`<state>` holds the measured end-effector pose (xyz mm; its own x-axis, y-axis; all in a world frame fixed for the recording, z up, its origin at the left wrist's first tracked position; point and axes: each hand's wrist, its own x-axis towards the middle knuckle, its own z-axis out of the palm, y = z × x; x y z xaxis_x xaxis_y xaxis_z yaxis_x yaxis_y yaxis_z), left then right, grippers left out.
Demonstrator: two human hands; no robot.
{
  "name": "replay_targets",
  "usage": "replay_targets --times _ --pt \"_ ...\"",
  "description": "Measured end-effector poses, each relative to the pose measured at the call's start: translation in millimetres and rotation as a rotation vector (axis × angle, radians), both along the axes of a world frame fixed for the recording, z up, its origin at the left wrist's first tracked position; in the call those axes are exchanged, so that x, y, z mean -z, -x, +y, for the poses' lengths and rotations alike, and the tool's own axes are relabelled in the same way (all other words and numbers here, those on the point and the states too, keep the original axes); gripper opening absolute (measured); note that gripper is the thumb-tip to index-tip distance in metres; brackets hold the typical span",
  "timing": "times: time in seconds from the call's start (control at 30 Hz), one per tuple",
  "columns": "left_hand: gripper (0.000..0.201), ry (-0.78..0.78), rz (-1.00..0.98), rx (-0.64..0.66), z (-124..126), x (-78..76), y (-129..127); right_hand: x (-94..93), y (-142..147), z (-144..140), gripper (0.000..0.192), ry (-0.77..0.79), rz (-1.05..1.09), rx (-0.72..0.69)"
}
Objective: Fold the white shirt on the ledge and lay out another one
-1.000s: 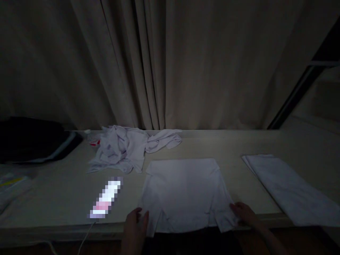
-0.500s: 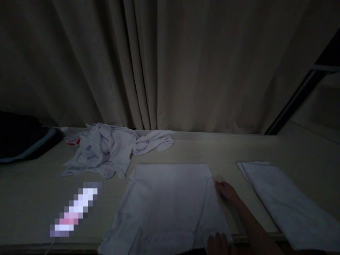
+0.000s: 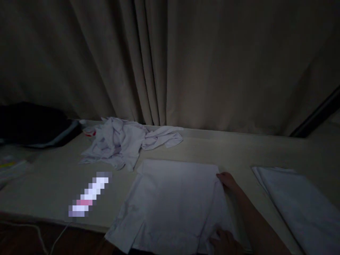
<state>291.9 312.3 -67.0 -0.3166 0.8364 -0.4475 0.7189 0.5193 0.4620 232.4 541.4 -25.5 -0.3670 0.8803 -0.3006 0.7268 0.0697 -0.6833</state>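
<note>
A white shirt (image 3: pixel 172 198) lies spread flat on the pale table (image 3: pixel 239 148), its near part hanging past the front edge. My right hand (image 3: pixel 226 180) rests at the shirt's far right corner, fingers pinching the fabric edge. My left hand (image 3: pixel 222 242) is low at the frame's bottom, closed on the shirt's near right edge, just under my right forearm. The light is dim and the fingers are hard to make out.
A crumpled heap of white clothes (image 3: pixel 119 143) lies at the back left. A folded white cloth (image 3: pixel 300 205) lies at the right. A dark bag (image 3: pixel 34 125) sits far left, a blurred bright object (image 3: pixel 89 194) with a cable (image 3: pixel 57 235) near the front edge. Curtains (image 3: pixel 186 60) hang behind.
My right hand has moved from the shirt's near right corner to its far right corner. My left hand has crossed from the near left side to the near right edge.
</note>
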Motion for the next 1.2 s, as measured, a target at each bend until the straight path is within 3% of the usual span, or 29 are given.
replay_targets --times 0.17,0.27,0.4,0.53,0.6,0.7,0.8,0.9,1.07,1.2 --pt "0.036 -0.209 0.064 0.052 -3.2 -1.4 10.4 -18.0 -1.0 -3.7 0.026 -0.026 -0.036 -0.013" --pt "0.035 -0.207 0.09 0.087 -3.6 -13.0 16.6 -29.5 1.0 -11.6 0.027 -0.019 -0.018 -0.002" --pt "0.034 -0.105 -0.042 0.078 -13.2 -50.5 41.4 -46.4 3.7 -21.9 0.026 0.023 0.053 0.026" --pt "0.037 -0.207 -0.159 0.166 -51.0 -96.0 89.5 -66.6 14.5 -31.0 0.03 0.097 0.16 0.051" --pt "0.041 -0.347 -0.223 0.064 -76.5 -110.1 115.1 -77.7 26.7 -36.8 0.03 0.122 0.208 0.062" --pt "0.043 -0.534 -0.31 -0.209 -113.0 -116.2 146.4 -94.8 55.2 -49.4 0.03 0.128 0.257 0.062" --pt "0.04 -0.579 -0.34 -0.502 -142.0 -114.1 167.5 -110.6 95.9 -68.1 0.037 0.088 0.262 0.051" --pt "0.037 -0.595 -0.444 -0.716 -164.5 -114.5 184.2 -121.3 145.6 -92.5 0.044 0.013 0.232 0.005" --pt "0.031 -0.701 -0.654 -0.958 -197.7 -112.7 216.5 -118.1 234.5 -135.9 0.045 -0.133 0.141 -0.152" --pt "0.035 -0.785 -0.707 -1.085 -226.5 -96.0 250.0 -100.7 299.1 -171.6 0.039 -0.249 0.036 -0.299"
